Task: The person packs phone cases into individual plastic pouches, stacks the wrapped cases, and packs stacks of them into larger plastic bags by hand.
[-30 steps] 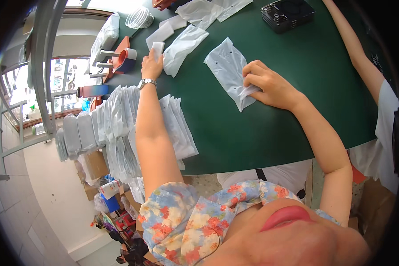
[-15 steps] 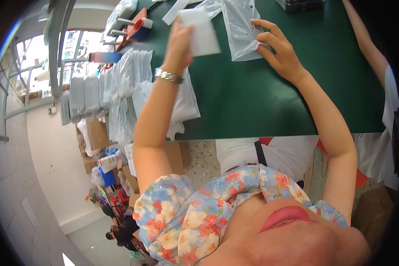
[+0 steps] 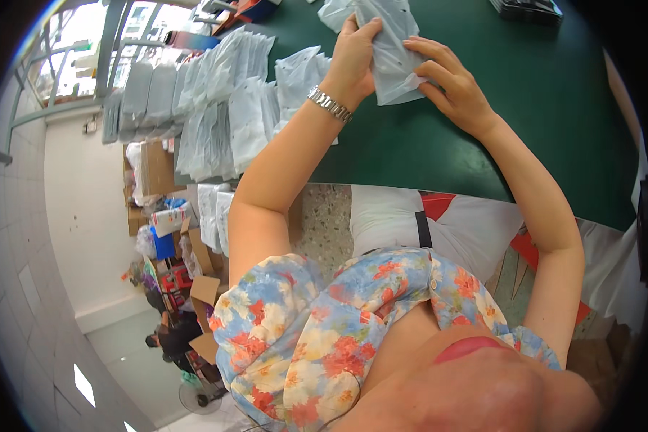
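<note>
Fingers (image 3: 438, 50), right hand (image 3: 464, 101): fanned apart, tips at the right edge of one translucent bag (image 3: 396, 61); whether they pinch, I cannot tell. Left hand (image 3: 353, 65): steel watch (image 3: 329, 103) at wrist; digits bent at the bag's left side, exact hold hidden. Bag: over the far part of a green table (image 3: 554, 93), between both hands, presumably because limp film needs support from two sides. White bags (image 3: 223, 79), many: packed in rows at left, perhaps to prop one another. Black case (image 3: 529, 11): beyond the right hand, untouched.
</note>
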A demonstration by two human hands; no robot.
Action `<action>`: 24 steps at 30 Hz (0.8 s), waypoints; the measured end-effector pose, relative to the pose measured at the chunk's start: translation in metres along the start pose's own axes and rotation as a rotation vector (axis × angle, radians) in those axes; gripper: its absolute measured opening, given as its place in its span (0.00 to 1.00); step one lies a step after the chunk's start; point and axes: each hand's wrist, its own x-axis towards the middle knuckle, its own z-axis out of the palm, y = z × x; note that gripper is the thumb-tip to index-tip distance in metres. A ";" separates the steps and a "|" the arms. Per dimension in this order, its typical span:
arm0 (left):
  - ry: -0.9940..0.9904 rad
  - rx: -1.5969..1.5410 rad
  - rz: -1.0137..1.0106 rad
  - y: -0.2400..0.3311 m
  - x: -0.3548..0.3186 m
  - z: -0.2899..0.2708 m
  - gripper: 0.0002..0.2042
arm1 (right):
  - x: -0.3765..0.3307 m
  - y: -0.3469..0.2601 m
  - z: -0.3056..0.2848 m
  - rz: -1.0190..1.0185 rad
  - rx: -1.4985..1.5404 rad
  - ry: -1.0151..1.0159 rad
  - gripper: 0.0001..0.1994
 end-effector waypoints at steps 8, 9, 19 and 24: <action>0.158 0.551 0.159 0.060 -0.016 -0.057 0.19 | -0.001 -0.013 0.003 0.082 0.098 -0.159 0.19; 0.159 0.557 0.156 0.081 -0.023 -0.069 0.19 | -0.002 -0.013 0.003 0.152 0.115 -0.173 0.24; 0.397 1.473 -0.196 0.084 -0.030 -0.153 0.29 | -0.010 0.006 0.009 0.238 -0.109 -0.175 0.24; 0.209 1.922 0.182 0.059 -0.011 -0.134 0.36 | -0.011 0.007 0.007 0.279 -0.105 -0.187 0.23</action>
